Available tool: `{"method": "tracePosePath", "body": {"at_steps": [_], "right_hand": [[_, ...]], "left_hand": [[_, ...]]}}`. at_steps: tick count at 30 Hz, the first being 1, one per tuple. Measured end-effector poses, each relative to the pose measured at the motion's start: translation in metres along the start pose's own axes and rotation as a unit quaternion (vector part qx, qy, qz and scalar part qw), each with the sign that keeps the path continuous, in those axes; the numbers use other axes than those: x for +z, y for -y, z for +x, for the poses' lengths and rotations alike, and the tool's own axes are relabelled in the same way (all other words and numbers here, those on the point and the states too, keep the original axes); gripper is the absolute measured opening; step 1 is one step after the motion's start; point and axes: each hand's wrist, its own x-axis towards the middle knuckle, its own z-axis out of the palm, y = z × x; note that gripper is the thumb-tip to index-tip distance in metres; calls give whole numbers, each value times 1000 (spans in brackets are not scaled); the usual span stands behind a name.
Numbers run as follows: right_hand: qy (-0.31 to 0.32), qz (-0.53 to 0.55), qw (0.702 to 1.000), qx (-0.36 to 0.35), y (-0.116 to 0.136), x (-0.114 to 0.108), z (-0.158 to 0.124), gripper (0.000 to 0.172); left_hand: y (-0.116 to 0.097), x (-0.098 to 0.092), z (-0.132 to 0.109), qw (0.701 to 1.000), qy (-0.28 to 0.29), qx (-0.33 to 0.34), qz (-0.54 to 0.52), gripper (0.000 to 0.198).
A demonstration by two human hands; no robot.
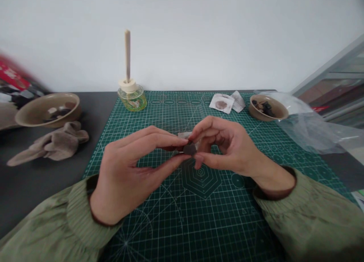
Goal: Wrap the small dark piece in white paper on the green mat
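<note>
Dark chip (189,149) pinched between two hands (127,167), two ceramic bowls (34,116), one green cutting mat (227,224)

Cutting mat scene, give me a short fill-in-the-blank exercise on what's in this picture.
1. The left hand and right hand pinch a dark piece above a green ____.
2. A glass jar has an upright wooden ____ rising from its top.
3. A crumpled cloth lies off the mat on the person's ____ side.

Missing words: cutting mat; stick; left.
</note>
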Motion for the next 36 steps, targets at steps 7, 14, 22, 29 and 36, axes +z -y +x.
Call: {"method": "tracePosePath", "body": {"at_steps": [7, 14, 22, 29, 36], "right_hand": [[-15, 21, 1000, 17, 2, 5, -1, 29], [-22, 11, 999, 26, 6, 5, -4, 15], [-19, -8, 1000, 21, 6, 7, -4, 21], [-19, -66, 997, 37, 9, 5, -4, 23], [10, -70, 997, 34, 14, 7, -2, 29]], "left_hand": [[-2, -3, 1, 998, 18, 51, 41, 20], [-6, -6, 4, 995, 39, 63, 60, 20], [-5, -7, 2, 994, 37, 76, 68, 17], [3, -6, -3, 995, 12, 74, 67, 20], [4, -6, -3, 996, 15, 58, 67, 20]]}}
